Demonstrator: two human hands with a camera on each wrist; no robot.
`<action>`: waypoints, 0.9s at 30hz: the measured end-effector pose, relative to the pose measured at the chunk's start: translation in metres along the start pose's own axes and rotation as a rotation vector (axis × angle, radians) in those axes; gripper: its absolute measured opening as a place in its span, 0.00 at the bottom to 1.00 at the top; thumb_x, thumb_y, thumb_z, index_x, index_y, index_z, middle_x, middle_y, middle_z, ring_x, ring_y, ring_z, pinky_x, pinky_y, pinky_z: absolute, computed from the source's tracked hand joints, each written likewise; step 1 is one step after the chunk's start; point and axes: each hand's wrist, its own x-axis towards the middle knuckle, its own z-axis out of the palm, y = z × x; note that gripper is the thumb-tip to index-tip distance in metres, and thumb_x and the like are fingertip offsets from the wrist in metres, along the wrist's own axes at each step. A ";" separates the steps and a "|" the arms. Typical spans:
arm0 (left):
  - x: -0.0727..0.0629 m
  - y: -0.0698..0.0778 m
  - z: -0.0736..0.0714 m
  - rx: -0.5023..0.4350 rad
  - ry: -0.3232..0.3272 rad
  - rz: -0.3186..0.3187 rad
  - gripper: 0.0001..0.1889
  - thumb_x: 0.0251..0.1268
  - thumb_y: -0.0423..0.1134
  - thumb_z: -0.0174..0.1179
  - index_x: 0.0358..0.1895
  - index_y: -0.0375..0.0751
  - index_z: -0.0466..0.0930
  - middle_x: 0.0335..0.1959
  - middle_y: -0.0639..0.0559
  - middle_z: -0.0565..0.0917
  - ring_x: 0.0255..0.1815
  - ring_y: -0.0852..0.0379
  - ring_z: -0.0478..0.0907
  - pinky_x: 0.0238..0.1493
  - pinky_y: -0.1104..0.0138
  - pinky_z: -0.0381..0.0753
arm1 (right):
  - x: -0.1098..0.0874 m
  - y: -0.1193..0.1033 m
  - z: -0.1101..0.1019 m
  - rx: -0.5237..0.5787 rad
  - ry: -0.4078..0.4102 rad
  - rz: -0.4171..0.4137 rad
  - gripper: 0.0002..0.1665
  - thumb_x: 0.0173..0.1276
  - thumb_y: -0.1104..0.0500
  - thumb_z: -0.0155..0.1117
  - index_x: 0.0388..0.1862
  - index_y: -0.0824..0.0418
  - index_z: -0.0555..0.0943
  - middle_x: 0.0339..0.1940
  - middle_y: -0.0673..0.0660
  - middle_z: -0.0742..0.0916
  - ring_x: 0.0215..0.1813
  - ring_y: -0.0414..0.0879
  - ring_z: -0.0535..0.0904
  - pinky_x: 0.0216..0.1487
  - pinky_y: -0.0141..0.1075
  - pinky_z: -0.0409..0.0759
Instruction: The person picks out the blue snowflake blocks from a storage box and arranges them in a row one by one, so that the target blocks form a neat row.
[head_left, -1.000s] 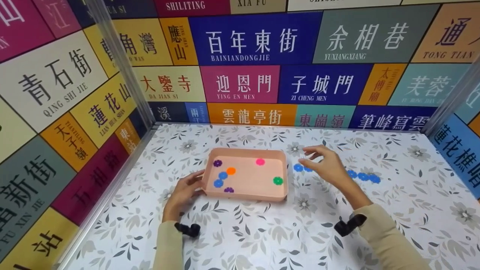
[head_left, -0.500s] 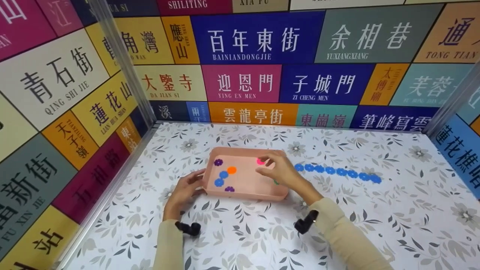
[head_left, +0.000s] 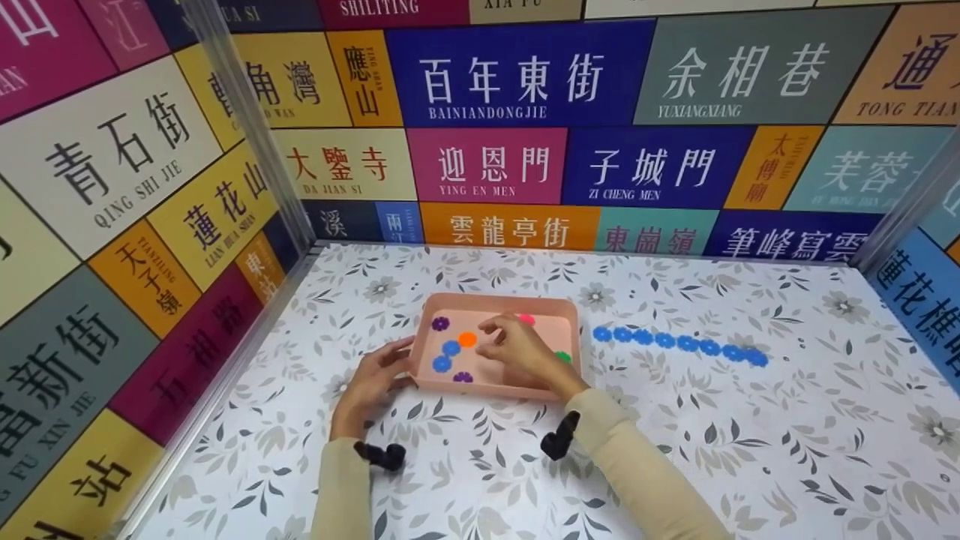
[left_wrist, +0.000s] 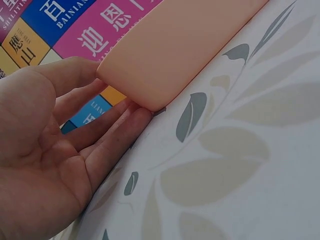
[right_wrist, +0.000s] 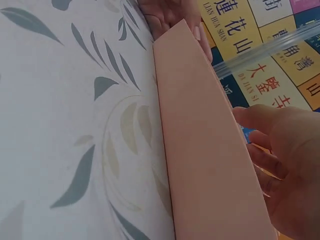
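Note:
A shallow pink tray [head_left: 495, 302] stands on the table, holding several small notched plastic discs. Inside lie two blue discs [head_left: 447, 356], an orange disc [head_left: 467, 340], purple discs [head_left: 440, 324], and partly covered pink [head_left: 527, 319] and green [head_left: 562, 357] ones. My left hand [head_left: 373, 381] holds the tray's left end; in the left wrist view its thumb is at the rim and its fingers at the base. Over the middle of the tray is my right hand [head_left: 521, 350], thumb and index finger apart near the orange disc, nothing visible between them.
A row of joined blue discs [head_left: 679, 343] lies on the table right of the tray. The table [head_left: 465, 472] has a leaf-patterned cover. Walls with coloured name panels [head_left: 517, 75] enclose it at the back and sides.
My right hand has left the blue row and moved left over the tray to its middle. My left hand stays at the tray's left end.

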 end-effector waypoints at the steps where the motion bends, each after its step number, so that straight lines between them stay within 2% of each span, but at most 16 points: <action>1: 0.000 0.000 0.000 0.006 0.003 -0.005 0.26 0.69 0.36 0.59 0.69 0.54 0.73 0.70 0.47 0.75 0.65 0.49 0.78 0.60 0.59 0.85 | 0.002 0.000 0.001 0.001 -0.013 0.011 0.27 0.65 0.58 0.72 0.61 0.63 0.80 0.56 0.57 0.83 0.51 0.50 0.81 0.54 0.41 0.85; 7: 0.000 0.000 0.000 0.030 0.009 -0.006 0.25 0.69 0.38 0.59 0.69 0.55 0.73 0.69 0.48 0.76 0.65 0.50 0.78 0.60 0.60 0.85 | 0.011 -0.008 0.007 -0.020 -0.101 0.061 0.28 0.67 0.56 0.70 0.64 0.61 0.79 0.58 0.57 0.80 0.55 0.50 0.79 0.59 0.42 0.83; 11: 0.002 -0.001 0.000 -0.038 -0.003 0.023 0.26 0.68 0.34 0.60 0.70 0.49 0.73 0.69 0.43 0.76 0.64 0.47 0.79 0.59 0.59 0.85 | 0.018 -0.013 0.011 -0.032 -0.141 0.057 0.28 0.67 0.56 0.70 0.65 0.59 0.79 0.60 0.57 0.79 0.54 0.50 0.78 0.59 0.41 0.83; 14: 0.003 -0.001 0.000 -0.076 -0.008 0.029 0.27 0.66 0.31 0.60 0.69 0.46 0.74 0.68 0.41 0.77 0.63 0.46 0.79 0.58 0.58 0.86 | 0.023 -0.015 0.015 -0.053 -0.148 0.028 0.27 0.66 0.58 0.70 0.64 0.61 0.79 0.60 0.58 0.80 0.54 0.50 0.79 0.59 0.41 0.83; 17: 0.002 0.001 0.001 -0.058 0.003 0.015 0.27 0.66 0.32 0.60 0.69 0.48 0.74 0.67 0.43 0.78 0.62 0.48 0.80 0.57 0.60 0.86 | 0.027 -0.016 0.018 -0.072 -0.155 0.017 0.26 0.66 0.59 0.70 0.64 0.61 0.80 0.60 0.59 0.80 0.53 0.49 0.79 0.58 0.40 0.83; 23: 0.002 0.000 0.002 -0.080 -0.001 0.019 0.27 0.66 0.30 0.59 0.70 0.46 0.73 0.66 0.40 0.78 0.61 0.46 0.80 0.57 0.59 0.87 | 0.034 -0.015 0.025 -0.130 -0.175 0.000 0.25 0.65 0.60 0.70 0.62 0.61 0.82 0.58 0.59 0.80 0.52 0.48 0.79 0.57 0.39 0.84; 27: 0.002 -0.001 0.002 -0.089 -0.006 0.029 0.27 0.66 0.29 0.59 0.70 0.45 0.73 0.66 0.39 0.78 0.61 0.46 0.80 0.57 0.59 0.87 | 0.040 -0.013 0.029 -0.161 -0.158 -0.034 0.24 0.63 0.61 0.72 0.59 0.62 0.83 0.55 0.60 0.82 0.53 0.50 0.78 0.60 0.41 0.83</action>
